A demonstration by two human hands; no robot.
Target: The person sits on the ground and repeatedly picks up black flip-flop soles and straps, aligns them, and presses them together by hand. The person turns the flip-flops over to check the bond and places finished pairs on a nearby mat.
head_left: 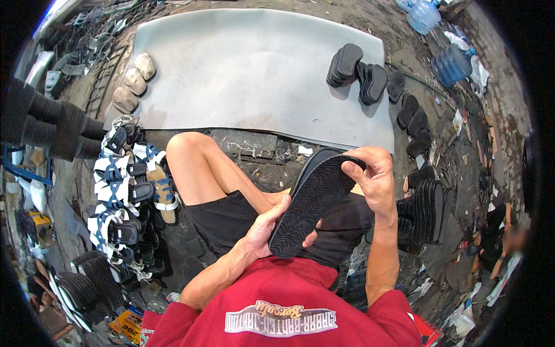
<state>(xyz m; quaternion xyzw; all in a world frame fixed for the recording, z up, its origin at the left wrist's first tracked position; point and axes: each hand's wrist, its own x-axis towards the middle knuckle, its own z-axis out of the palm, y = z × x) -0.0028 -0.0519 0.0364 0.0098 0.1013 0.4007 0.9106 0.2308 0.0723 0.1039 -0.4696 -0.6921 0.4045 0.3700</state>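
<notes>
Over my lap I hold a black shoe sole (pixel 312 199) with a zigzag tread facing up. Its long axis slants from lower left to upper right, and a second dark layer shows along its far edge. My left hand (pixel 270 228) grips the lower end, thumb on the near side and fingertips showing past the other edge. At the upper end, my right hand (pixel 370 173) pinches the tip between thumb and fingers. What the fingers underneath touch is hidden.
A pale grey sheet (pixel 248 69) lies ahead, bearing black sole stacks (pixel 373 84) and several shoe lasts (pixel 136 81). White-and-blue sandals (pixel 118 191) crowd the left. More soles stand in a row (pixel 425 214) at right; blue water jugs (pixel 451 65) lie at the far right.
</notes>
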